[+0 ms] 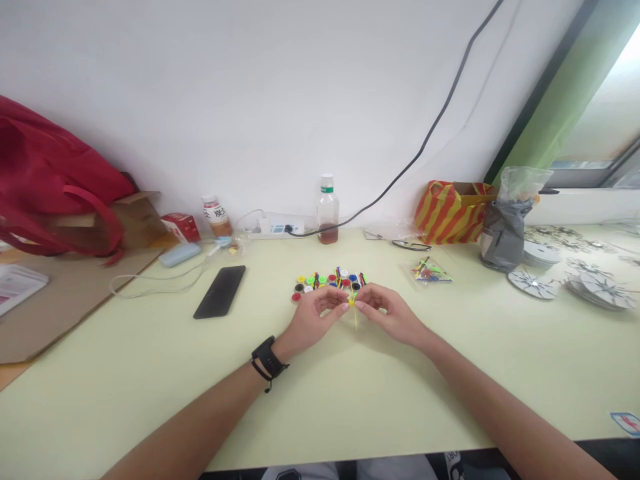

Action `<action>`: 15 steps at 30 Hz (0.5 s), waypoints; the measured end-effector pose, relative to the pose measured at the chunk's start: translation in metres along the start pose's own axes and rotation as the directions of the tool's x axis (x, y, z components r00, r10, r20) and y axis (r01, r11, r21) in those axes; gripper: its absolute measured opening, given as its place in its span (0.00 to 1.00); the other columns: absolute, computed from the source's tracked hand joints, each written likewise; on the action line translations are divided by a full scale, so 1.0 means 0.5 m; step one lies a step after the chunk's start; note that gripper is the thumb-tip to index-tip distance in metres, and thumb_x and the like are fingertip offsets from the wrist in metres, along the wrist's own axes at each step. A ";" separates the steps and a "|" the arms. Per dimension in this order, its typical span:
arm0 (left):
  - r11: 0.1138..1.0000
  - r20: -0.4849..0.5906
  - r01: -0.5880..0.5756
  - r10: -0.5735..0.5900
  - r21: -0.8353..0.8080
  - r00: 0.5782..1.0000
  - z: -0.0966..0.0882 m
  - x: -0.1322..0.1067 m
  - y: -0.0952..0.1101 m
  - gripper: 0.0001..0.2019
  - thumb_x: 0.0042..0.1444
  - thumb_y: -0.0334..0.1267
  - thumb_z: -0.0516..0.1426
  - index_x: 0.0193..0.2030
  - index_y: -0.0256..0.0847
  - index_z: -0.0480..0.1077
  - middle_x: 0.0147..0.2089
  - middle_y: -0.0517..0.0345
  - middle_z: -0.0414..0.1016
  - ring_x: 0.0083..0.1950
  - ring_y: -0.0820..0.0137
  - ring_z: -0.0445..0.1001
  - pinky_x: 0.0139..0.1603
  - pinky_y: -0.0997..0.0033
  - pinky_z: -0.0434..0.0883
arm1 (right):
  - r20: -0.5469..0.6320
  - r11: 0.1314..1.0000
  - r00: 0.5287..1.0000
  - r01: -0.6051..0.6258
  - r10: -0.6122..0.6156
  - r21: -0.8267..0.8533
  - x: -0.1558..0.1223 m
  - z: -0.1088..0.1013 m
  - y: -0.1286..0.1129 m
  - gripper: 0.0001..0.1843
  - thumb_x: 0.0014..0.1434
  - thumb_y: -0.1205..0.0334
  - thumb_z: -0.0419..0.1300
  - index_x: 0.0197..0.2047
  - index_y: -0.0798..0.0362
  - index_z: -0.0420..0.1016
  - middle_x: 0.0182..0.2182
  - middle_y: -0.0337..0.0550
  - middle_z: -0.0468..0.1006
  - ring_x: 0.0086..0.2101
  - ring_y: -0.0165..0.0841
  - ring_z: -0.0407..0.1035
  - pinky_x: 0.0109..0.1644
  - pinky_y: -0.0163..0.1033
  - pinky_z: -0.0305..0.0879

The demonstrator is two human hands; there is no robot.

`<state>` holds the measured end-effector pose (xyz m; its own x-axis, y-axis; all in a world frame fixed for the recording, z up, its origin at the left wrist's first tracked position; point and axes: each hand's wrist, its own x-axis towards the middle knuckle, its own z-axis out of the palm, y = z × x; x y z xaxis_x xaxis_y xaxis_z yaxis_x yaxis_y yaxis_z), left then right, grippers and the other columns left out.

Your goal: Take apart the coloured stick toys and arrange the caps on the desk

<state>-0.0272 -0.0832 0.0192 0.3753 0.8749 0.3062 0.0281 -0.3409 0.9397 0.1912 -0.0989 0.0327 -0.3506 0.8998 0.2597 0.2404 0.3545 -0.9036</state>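
Note:
Both hands meet over the middle of the table around a small yellow plastic piece (352, 303) with a thin stick pointing down toward me. My left hand (320, 312) pinches it from the left, thumb against forefinger. From the right, my right hand (387, 312) grips the same piece between thumb and fingertips. Just beyond the fingers lie several small round discs (301, 288) in red, white, black, green, yellow and blue. Among them are bundles of thin coloured sticks (338, 275). My fingers partly hide the piece and some of the discs.
Left of my hands lies a black phone (220, 292). A bottle (328, 210) stands by a power strip (280, 227) at the wall. To the right are a bag of coloured parts (429, 271), a striped bag (450, 212), a grey bag (503, 233) and slotted discs (532, 284).

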 end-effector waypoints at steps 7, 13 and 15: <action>0.998 0.048 0.042 -0.039 -0.052 0.998 0.002 -0.003 -0.004 0.13 0.63 0.43 0.63 0.51 0.40 0.76 0.49 0.50 0.80 0.47 0.64 0.81 0.51 0.62 0.80 | 0.038 1.000 0.999 0.006 -0.007 0.015 0.001 0.007 0.008 0.14 0.69 0.49 0.59 0.41 0.51 0.74 0.33 0.40 0.75 0.32 0.32 0.67 0.36 0.37 0.63; 0.997 0.050 0.048 -0.045 -0.067 0.998 0.004 -0.002 0.003 0.14 0.60 0.42 0.66 0.50 0.40 0.76 0.50 0.49 0.80 0.48 0.65 0.80 0.54 0.64 0.78 | 0.026 1.000 1.000 0.016 -0.016 -0.007 0.000 0.013 0.016 0.14 0.69 0.49 0.58 0.39 0.51 0.73 0.31 0.39 0.74 0.31 0.31 0.65 0.34 0.37 0.62; 0.995 0.022 0.061 -0.060 -0.075 0.998 0.003 0.000 0.000 0.14 0.60 0.42 0.67 0.50 0.40 0.76 0.50 0.49 0.80 0.48 0.66 0.80 0.54 0.64 0.78 | 0.009 0.999 1.000 0.030 -0.030 -0.039 -0.002 0.013 0.015 0.14 0.70 0.50 0.57 0.37 0.51 0.72 0.29 0.38 0.72 0.29 0.31 0.64 0.33 0.37 0.62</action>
<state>-0.0260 -0.0840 0.0191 0.3933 0.8859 0.2460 -0.0186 -0.2598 0.9655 0.1875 -0.0987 0.0234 -0.3655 0.8866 0.2834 0.2652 0.3911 -0.8813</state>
